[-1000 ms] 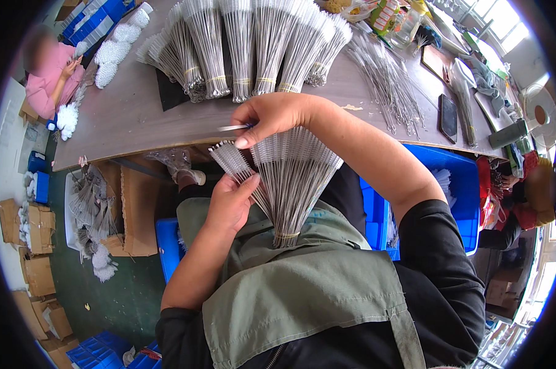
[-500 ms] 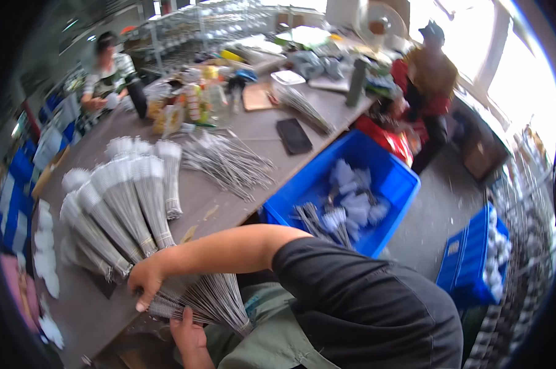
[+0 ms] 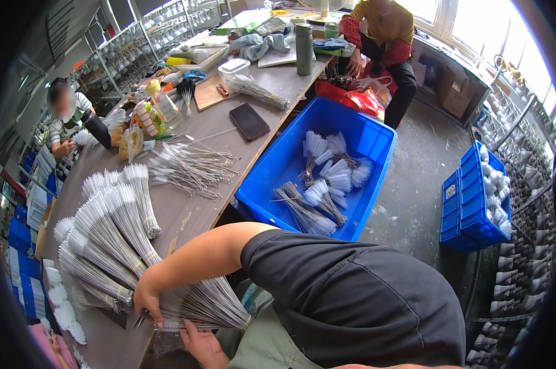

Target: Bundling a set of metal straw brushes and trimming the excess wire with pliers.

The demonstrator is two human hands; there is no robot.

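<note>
A bundle of thin wire-handled brushes [image 3: 215, 304] lies fanned across my lap at the table's near edge, white bristle ends to the left. Over those bristles my right hand [image 3: 150, 298] reaches from above, fingers curled down. My left hand [image 3: 203, 345] is palm up at the bundle's lower edge, thumb against the bristles and the other fingers partly hidden beneath. A small dark pointed tool [image 3: 141, 318] shows beside my right fingers; whether they grip it I cannot tell. Just beyond, several tied brush bundles [image 3: 103, 237] lie side by side on the table.
Loose brushes [image 3: 189, 166] and a black phone [image 3: 250, 121] lie further along the table [image 3: 195, 212]. A blue bin [image 3: 367, 203] with brushes stands to its right. Blue crates [image 3: 453, 212] stand on the floor. One person [image 3: 385, 31] sits at the far end, another [image 3: 66, 117] at the left.
The view has shifted, showing the bin and tabletop more sharply. Both hands stay at the bristle ends of the bundle. The dark tool beside my right fingers now shows.
</note>
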